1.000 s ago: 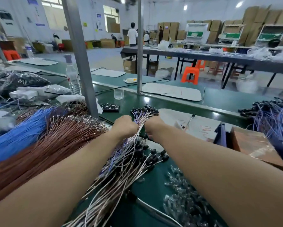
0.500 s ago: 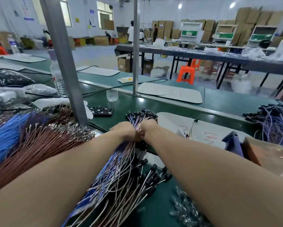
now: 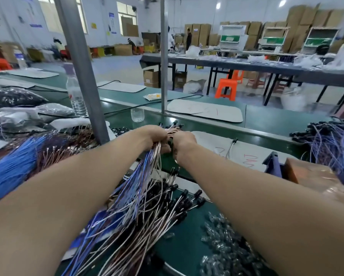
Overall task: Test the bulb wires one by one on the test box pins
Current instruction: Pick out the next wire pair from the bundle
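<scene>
**Singling out a wire, no test yet**

Nearest, loose bulbs and spilled wires crowd the counter. The bulb wires fan up as a bundle into the left hand, which is curled round them. The right hand meets the bundle's tip (grip hidden, cannot tell). Likely next: draw one wire free and carry it to the pins; no test box identifiable. The white mat offers room on the right, and the metal post hems in the left.

Bare left forearm: smooth surface, tapered toward wrist. Bare right forearm: same smooth surface, same taper. Bare left hand: back and knuckle line showed. Bare right hand: rounded back showed, fingers mostly hidden. Portions of both arms nearest camera appeared broad under wide-angle lens. Outlines were slightly blurred.
</scene>
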A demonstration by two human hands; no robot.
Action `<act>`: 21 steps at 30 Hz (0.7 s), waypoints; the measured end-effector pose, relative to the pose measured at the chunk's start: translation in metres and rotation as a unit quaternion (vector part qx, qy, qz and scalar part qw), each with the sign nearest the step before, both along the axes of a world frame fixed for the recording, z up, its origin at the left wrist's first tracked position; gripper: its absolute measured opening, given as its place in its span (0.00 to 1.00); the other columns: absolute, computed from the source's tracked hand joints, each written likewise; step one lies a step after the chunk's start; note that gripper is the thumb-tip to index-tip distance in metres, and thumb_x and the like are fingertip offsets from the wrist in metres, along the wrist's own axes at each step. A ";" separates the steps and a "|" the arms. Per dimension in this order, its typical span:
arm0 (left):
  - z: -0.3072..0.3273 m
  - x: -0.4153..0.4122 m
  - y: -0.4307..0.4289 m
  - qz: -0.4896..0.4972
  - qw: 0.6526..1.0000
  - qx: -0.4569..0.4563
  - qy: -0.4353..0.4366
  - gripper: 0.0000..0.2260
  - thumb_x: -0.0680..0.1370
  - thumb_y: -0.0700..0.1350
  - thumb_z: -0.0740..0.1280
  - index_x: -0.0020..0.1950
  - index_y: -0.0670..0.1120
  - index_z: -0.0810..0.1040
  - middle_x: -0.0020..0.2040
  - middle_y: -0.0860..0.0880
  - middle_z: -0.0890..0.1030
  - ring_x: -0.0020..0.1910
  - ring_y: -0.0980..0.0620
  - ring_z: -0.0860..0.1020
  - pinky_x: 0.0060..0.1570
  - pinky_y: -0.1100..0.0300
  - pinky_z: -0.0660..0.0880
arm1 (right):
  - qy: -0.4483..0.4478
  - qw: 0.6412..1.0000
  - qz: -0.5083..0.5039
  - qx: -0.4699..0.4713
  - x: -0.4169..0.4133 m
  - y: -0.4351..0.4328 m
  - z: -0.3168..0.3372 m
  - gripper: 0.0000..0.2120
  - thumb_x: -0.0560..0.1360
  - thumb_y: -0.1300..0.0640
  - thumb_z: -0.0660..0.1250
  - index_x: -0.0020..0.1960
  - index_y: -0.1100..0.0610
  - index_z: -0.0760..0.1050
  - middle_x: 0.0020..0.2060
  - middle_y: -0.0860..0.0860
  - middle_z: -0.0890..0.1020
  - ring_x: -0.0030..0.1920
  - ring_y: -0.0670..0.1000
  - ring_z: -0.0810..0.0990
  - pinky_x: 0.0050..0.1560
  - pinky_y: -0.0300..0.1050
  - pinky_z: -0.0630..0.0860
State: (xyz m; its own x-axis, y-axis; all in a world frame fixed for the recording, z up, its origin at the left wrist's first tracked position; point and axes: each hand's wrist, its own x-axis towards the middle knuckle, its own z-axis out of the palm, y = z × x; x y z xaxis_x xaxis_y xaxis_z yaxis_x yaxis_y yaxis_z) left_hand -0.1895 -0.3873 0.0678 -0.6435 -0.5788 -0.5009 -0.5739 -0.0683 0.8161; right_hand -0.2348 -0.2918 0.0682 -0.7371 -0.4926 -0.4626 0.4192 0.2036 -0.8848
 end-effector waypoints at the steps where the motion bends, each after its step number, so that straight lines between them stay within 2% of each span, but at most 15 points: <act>1: 0.009 0.005 0.002 0.004 1.000 0.009 0.007 0.10 0.79 0.29 0.55 0.42 0.39 0.72 0.28 0.46 0.75 0.24 0.53 0.76 0.24 0.63 0.78 | -0.034 0.999 0.018 -0.012 0.004 0.004 0.004 0.17 0.85 0.58 0.53 0.39 0.61 0.71 0.31 0.56 0.75 0.28 0.52 0.72 0.31 0.42 0.69; 2: 0.019 0.010 0.005 0.007 1.000 0.007 0.017 0.10 0.79 0.29 0.55 0.43 0.39 0.72 0.26 0.47 0.76 0.21 0.55 0.75 0.22 0.65 0.75 | -0.061 0.997 0.045 -0.023 0.007 0.009 0.006 0.20 0.86 0.54 0.53 0.39 0.60 0.72 0.30 0.55 0.74 0.27 0.52 0.72 0.31 0.42 0.69; 3: 0.029 0.015 0.008 0.009 0.999 0.000 0.031 0.09 0.79 0.29 0.56 0.43 0.39 0.72 0.25 0.48 0.76 0.20 0.57 0.73 0.20 0.67 0.72 | -0.073 0.994 0.073 -0.027 0.010 0.013 0.008 0.22 0.86 0.49 0.53 0.43 0.61 0.74 0.33 0.57 0.75 0.31 0.53 0.75 0.36 0.44 0.75; 4: 0.041 0.021 0.012 0.009 0.999 -0.013 0.043 0.09 0.79 0.29 0.57 0.43 0.39 0.72 0.24 0.49 0.76 0.19 0.58 0.72 0.19 0.68 0.70 | -0.073 0.992 0.101 -0.034 0.014 0.018 0.011 0.24 0.86 0.44 0.54 0.49 0.64 0.76 0.38 0.59 0.78 0.38 0.56 0.79 0.44 0.48 0.81; 6: 0.067 0.035 0.025 -0.006 0.997 -0.056 0.055 0.10 0.80 0.30 0.57 0.42 0.40 0.72 0.21 0.50 0.74 0.17 0.59 0.69 0.17 0.69 0.67 | -0.083 0.984 0.139 -0.071 0.019 0.028 0.018 0.32 0.84 0.38 0.56 0.62 0.70 0.73 0.51 0.64 0.82 0.51 0.61 0.82 0.59 0.54 0.82; 9: 0.107 0.063 0.046 -0.047 0.986 -0.155 0.036 0.11 0.79 0.30 0.57 0.39 0.40 0.71 0.19 0.51 0.71 0.15 0.59 0.67 0.16 0.69 0.64 | -0.114 0.967 0.164 -0.156 0.029 0.041 0.039 0.38 0.83 0.35 0.55 0.70 0.71 0.68 0.60 0.63 0.81 0.60 0.59 0.82 0.62 0.54 0.81; 12: 0.129 0.095 0.062 -0.078 0.961 -0.266 0.007 0.10 0.75 0.30 0.61 0.35 0.40 0.73 0.22 0.48 0.73 0.17 0.56 0.69 0.18 0.67 0.65 | -0.149 0.950 0.149 -0.233 0.038 0.051 0.063 0.35 0.83 0.38 0.58 0.74 0.68 0.65 0.54 0.62 0.81 0.53 0.58 0.81 0.52 0.51 0.83; 15: 0.123 0.130 0.081 -0.102 0.930 -0.353 -0.028 0.07 0.71 0.30 0.65 0.35 0.38 0.77 0.22 0.48 0.75 0.17 0.56 0.71 0.18 0.66 0.66 | -0.161 0.948 0.135 -0.238 0.057 0.061 0.072 0.30 0.83 0.40 0.60 0.70 0.64 0.74 0.57 0.62 0.84 0.48 0.58 0.83 0.45 0.51 0.83; 17: 0.105 0.151 0.094 -0.097 0.913 -0.393 -0.049 0.04 0.71 0.32 0.68 0.38 0.39 0.80 0.23 0.49 0.77 0.18 0.56 0.73 0.19 0.65 0.69 | -0.155 0.953 0.145 -0.218 0.075 0.066 0.064 0.27 0.82 0.42 0.63 0.68 0.63 0.76 0.56 0.60 0.84 0.46 0.58 0.83 0.46 0.53 0.83; 18: 0.093 0.160 0.100 -0.088 0.903 -0.415 -0.059 0.03 0.71 0.34 0.69 0.40 0.40 0.80 0.25 0.48 0.78 0.21 0.55 0.75 0.20 0.63 0.71 | -0.155 0.954 0.149 -0.209 0.084 0.069 0.055 0.25 0.83 0.43 0.63 0.67 0.63 0.76 0.56 0.60 0.84 0.46 0.58 0.83 0.49 0.53 0.83; 20: 0.069 0.178 0.112 -0.071 0.880 -0.461 -0.090 0.02 0.73 0.38 0.69 0.43 0.43 0.81 0.33 0.46 0.81 0.31 0.50 0.80 0.28 0.58 0.75 | -0.166 0.953 0.158 -0.196 0.101 0.074 0.036 0.20 0.83 0.47 0.63 0.61 0.63 0.78 0.51 0.60 0.85 0.44 0.57 0.83 0.53 0.54 0.82; 21: 0.056 0.185 0.119 -0.064 0.870 -0.478 -0.105 0.02 0.75 0.41 0.67 0.44 0.45 0.80 0.36 0.46 0.82 0.35 0.48 0.81 0.32 0.56 0.75 | -0.172 0.953 0.162 -0.191 0.109 0.076 0.025 0.17 0.84 0.48 0.63 0.56 0.63 0.79 0.46 0.59 0.85 0.41 0.56 0.84 0.49 0.53 0.82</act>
